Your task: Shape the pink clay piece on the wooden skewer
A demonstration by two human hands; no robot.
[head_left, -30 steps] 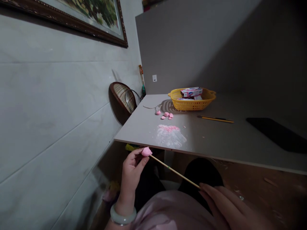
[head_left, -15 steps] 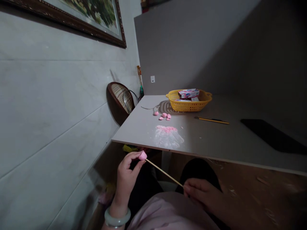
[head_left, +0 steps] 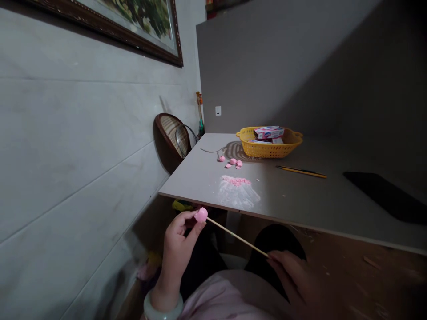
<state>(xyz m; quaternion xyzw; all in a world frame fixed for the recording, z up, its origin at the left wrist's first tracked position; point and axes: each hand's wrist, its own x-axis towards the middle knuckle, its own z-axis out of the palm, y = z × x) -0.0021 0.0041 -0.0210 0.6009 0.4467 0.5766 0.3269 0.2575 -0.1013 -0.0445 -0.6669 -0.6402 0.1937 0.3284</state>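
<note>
— Well, head view, the only one on record. Left hand (head_left: 182,242)?
— Raised just below the table (head_left: 300,200) edge. Thumb and fingertips are pinched around a pink lump (head_left: 201,214) seated on the upper tip of a thin wooden stick (head_left: 236,236). Pale bangle (head_left: 163,307) on that wrist.
— Right hand (head_left: 295,280)?
— Low over the lap, blurred. Fingertips are closed on the stick's lower end, and the stick slants up-left from there to the lump.
— Step in hand, by your reading?
— Judgement only: the lump is being pressed or shaped on the tip, in the air over the lap, off the table.
— What would a further move ask for?
— Right hand steadying the stick, light pressure from the left. The lump looks soft and the stick thin, so either could give.
— Table contents?
— White powder patch (head_left: 238,194) with pink crumbs near the front edge, and small pink pieces (head_left: 233,162) behind it. Yellow basket (head_left: 267,151) holding boxes (head_left: 268,132). Yellow-black tool (head_left: 301,171), cannot tell pencil or knife. Dark mat (head_left: 387,195) at right.
</note>
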